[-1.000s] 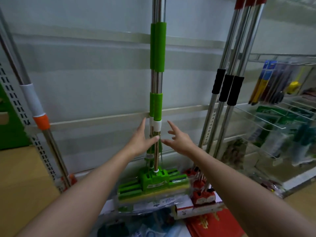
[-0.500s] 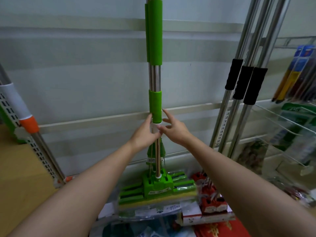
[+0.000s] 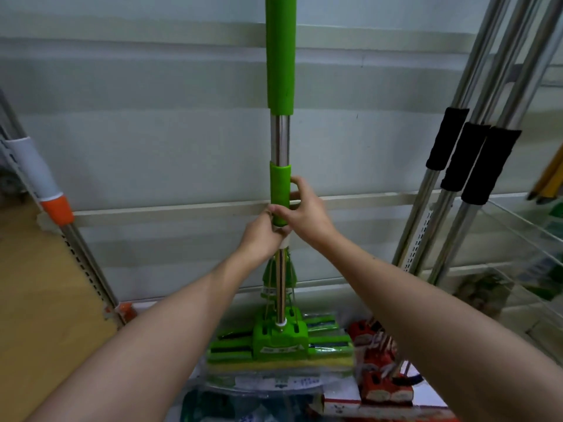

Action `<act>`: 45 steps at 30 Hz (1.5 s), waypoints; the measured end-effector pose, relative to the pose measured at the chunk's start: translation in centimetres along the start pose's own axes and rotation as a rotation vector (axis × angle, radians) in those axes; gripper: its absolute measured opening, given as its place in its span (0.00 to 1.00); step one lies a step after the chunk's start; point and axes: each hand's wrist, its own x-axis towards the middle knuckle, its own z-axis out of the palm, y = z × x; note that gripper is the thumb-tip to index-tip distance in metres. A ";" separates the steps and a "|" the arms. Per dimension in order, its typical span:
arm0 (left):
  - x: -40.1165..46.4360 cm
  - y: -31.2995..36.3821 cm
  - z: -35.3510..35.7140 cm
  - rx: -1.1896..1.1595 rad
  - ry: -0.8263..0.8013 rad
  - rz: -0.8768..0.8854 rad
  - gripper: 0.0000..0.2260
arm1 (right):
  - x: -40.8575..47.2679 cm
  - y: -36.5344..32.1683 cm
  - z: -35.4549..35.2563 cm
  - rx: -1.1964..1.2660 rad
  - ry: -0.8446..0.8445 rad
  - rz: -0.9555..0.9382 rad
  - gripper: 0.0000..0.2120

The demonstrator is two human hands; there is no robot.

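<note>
A green sponge mop [image 3: 279, 138] stands upright against a pale wall panel, with a steel pole, a long green grip at the top and a short green sleeve lower down. Its green head with a yellow sponge [image 3: 280, 345] rests on packaged goods below. My right hand [image 3: 304, 214] grips the short green sleeve, fingers curled round it. My left hand [image 3: 262, 239] grips the pole just beneath, at a white collar. The two hands touch each other.
Three steel mop poles with black foam grips [image 3: 469, 156] lean at the right. A pole with a white and orange sleeve [image 3: 45, 184] leans at the left beside a perforated shelf upright. Red mop heads [image 3: 377, 360] lie at the lower right. Clear shelf dividers [image 3: 524, 226] stand at the far right.
Both hands were open and apart on either side of the pole. They have moved in and taken hold of it. The view has moved closer to the mop.
</note>
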 end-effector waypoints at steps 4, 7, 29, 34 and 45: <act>-0.4 0.6 0.2 -0.023 0.068 -0.033 0.17 | 0.7 0.1 -0.8 -0.108 -0.020 -0.029 0.27; -0.7 0.8 0.4 -0.021 0.127 -0.050 0.19 | 1.1 0.0 -1.2 -0.101 -0.068 -0.027 0.28; -0.2 -0.4 -0.2 -0.101 0.045 -0.037 0.14 | 1.6 -0.6 -1.4 0.210 -0.091 -0.055 0.38; -0.4 -0.1 -0.3 -0.199 0.059 -0.002 0.21 | 3.0 -1.7 -1.4 0.232 -0.221 -0.025 0.48; 0.9 2.0 0.3 -0.108 -0.020 0.196 0.38 | 3.6 -2.1 -0.5 0.310 -0.290 0.001 0.39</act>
